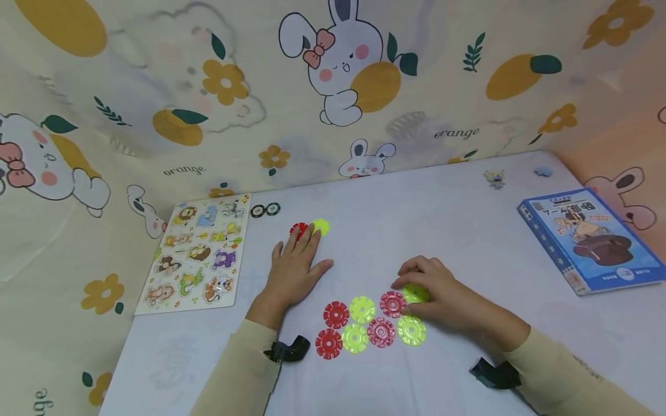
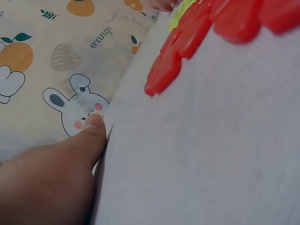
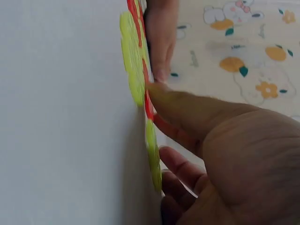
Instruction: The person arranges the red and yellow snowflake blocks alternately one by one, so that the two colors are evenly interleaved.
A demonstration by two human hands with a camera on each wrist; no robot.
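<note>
My left hand lies with straight fingers toward the back of the table. Its fingertips rest on a red notched plastic disc, beside a yellow-green disc. Nearer me, several flat red and yellow-green discs form two rows. At the far row's right end, my right hand curls its thumb and fingers around a yellow-green disc, partly hiding it. The neighbouring red disc lies close to the thumb. In the right wrist view, the thumb reaches the discs' edges, with fingers beyond them.
An animal sticker board lies at the left, with two small black round pieces by its top corner. A blue box is at the right. Behind it sit a small figure and a blue piece. Printed cloth hangs behind.
</note>
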